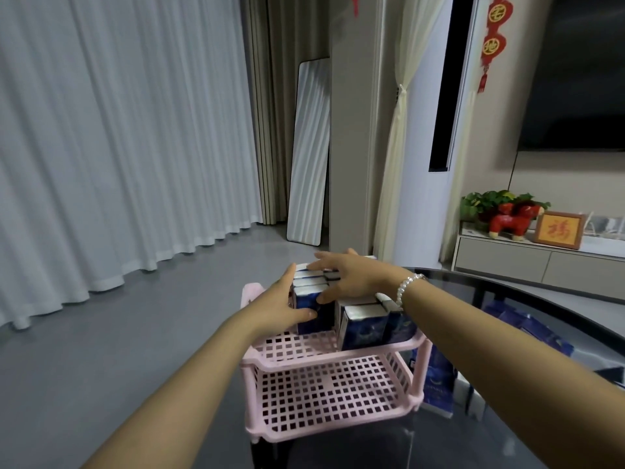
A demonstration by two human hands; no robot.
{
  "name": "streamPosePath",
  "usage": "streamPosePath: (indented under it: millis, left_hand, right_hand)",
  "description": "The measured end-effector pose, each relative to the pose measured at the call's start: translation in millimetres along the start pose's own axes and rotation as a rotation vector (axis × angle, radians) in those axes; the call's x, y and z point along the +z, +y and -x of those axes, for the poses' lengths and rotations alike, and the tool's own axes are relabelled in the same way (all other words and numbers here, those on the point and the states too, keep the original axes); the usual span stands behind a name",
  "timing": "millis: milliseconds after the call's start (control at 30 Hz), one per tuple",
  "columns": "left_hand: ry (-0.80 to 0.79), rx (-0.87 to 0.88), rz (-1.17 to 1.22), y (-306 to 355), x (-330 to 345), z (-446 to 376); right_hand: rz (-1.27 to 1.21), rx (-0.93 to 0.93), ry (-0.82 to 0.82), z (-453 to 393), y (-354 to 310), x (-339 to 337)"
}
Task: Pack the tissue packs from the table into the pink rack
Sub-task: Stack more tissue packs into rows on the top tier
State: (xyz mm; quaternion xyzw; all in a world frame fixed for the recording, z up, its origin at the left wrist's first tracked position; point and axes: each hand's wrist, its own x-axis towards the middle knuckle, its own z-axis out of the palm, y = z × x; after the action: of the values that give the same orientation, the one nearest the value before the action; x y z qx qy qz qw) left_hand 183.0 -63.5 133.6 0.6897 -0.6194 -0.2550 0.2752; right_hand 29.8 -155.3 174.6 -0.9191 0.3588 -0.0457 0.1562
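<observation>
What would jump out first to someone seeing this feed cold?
The pink rack on the dark glass table, its top shelf holding upright blue tissue packs. Both hands are on that row: the left hand against its left side, the right hand flat across the top. The lower shelf looks bare, and more packs wait on the table to the rack's right.

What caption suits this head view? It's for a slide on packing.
Both hands steady tissue packs on the pink rack's top shelf.
</observation>
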Motion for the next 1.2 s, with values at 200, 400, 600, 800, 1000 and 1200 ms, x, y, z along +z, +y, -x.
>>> streamPosePath:
  millis: [200, 400, 600, 800, 1000, 1200]
  left_hand:
    - [-0.07, -0.067, -0.082, -1, 0, -7]
    - [0.003, -0.024, -0.002, -4, 2, 1]
    - [0.182, 0.042, 0.037, 5, 11, 23]
    - [0.461, 0.152, 0.032, 27, 26, 49]
    - [0.573, 0.332, 0.114, 61, 60, 71]
    - [0.495, 0.415, 0.244, 95, 115, 80]
  right_hand:
    - [0.095, -0.029, 0.02, 3, 1, 4]
    - [0.03, 0.008, 0.026, 4, 3, 7]
    - [-0.086, -0.011, 0.088, 21, 1, 8]
    - [-0.158, -0.058, 0.278, 56, -3, 7]
    - [-0.286, -0.038, 0.542, 112, 5, 9]
    - [-0.272, 0.038, 0.667, 173, 41, 24]
